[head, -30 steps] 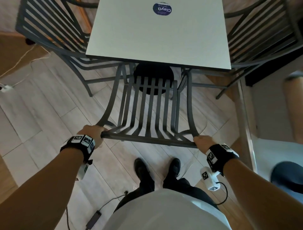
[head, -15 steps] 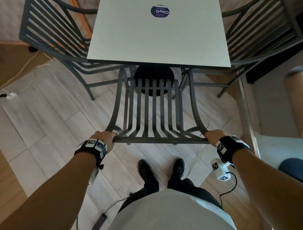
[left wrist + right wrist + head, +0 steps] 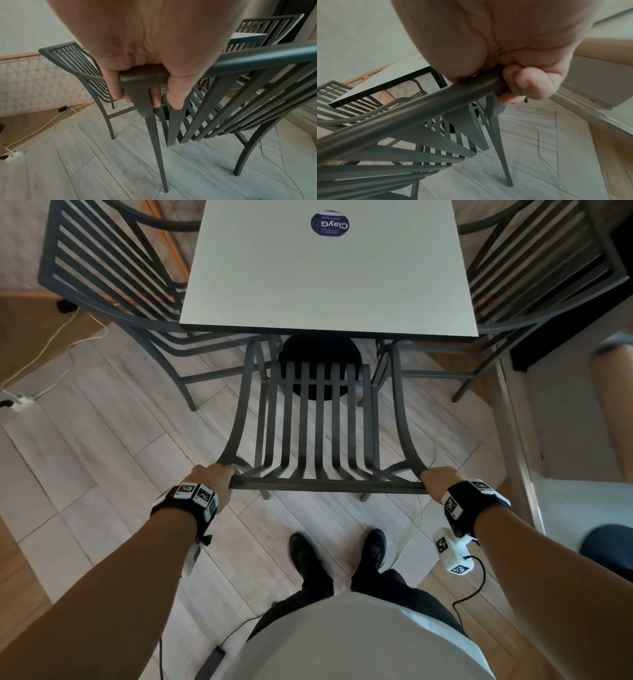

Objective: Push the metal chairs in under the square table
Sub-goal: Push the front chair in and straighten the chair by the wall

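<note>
Both hands have a closed grip on the top rail of the nearest metal chair (image 3: 317, 426): the left hand (image 3: 215, 478) wraps the rail's left corner, with the fingers (image 3: 155, 97) curled down behind the bar on either side of the upright post and the thumb side over the top, while the right hand (image 3: 440, 479) is clenched round the right corner, its fingers (image 3: 529, 86) folded tight under the rounded bar. That chair faces the square worktop (image 3: 329, 268), its slatted seat front reaching just under the near edge, above the dark round base (image 3: 320, 354) of the pedestal; the slatted backrest and the rear legs stand out on the pale plank floor (image 3: 102, 440). A round dark-blue sticker (image 3: 330, 223) lies on the far part of the white top, and reads "ClayG" upside down from this side; the smaller print beneath it is too fine to make out. Two more metal chairs flank the worktop, the left chair (image 3: 113, 278) and the right chair (image 3: 548, 272), each with part of its seat beneath the top. Black wristbands (image 3: 191, 501) with square black-and-white markers sit on both wrists. A white cable (image 3: 58, 337) runs across the floor to a plug strip (image 3: 20, 402) at the left, and the person's dark shoes (image 3: 305, 553) stand just behind the held chair.
</note>
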Demonstrator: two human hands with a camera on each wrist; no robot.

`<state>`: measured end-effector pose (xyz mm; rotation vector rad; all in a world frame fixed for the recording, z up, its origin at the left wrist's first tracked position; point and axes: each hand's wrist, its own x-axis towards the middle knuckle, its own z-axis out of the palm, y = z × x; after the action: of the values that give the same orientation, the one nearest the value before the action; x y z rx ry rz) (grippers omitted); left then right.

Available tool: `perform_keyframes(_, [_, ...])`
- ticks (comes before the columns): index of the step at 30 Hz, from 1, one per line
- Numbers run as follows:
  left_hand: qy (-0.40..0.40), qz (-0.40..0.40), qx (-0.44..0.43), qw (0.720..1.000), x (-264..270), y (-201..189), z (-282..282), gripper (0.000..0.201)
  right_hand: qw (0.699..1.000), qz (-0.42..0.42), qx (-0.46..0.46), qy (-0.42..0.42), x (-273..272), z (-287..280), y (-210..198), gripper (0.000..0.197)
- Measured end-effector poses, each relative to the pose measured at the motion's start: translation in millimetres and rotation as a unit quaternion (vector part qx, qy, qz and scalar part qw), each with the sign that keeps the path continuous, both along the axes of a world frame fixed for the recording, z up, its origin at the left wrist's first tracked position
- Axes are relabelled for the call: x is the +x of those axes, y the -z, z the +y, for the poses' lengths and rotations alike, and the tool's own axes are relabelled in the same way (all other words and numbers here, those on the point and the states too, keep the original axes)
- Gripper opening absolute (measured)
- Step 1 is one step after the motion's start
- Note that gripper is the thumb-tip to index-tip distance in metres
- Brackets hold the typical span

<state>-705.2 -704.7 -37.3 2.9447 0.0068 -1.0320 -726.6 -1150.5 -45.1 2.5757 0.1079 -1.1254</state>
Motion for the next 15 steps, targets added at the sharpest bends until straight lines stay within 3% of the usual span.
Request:
perform_keyframes(9, [0.008, -0.008, 0.007, 1.000, 0, 4, 1, 0.042, 0.998, -0.016, 0.044, 0.038, -3, 0, -5, 0.026])
perform_keyframes(12, [-0.008, -0.003, -0.004, 1.000, 1, -4, -1, 0.039, 0.986, -0.042, 0.097, 0.126, -8, -4, -5, 0.025])
perform_keyframes(15, [-0.033, 0.014, -0.036, 0.999, -2, -22, -2, 0.046, 0.952, -0.077, 0.171, 0.240, -18, -12, -10, 0.030])
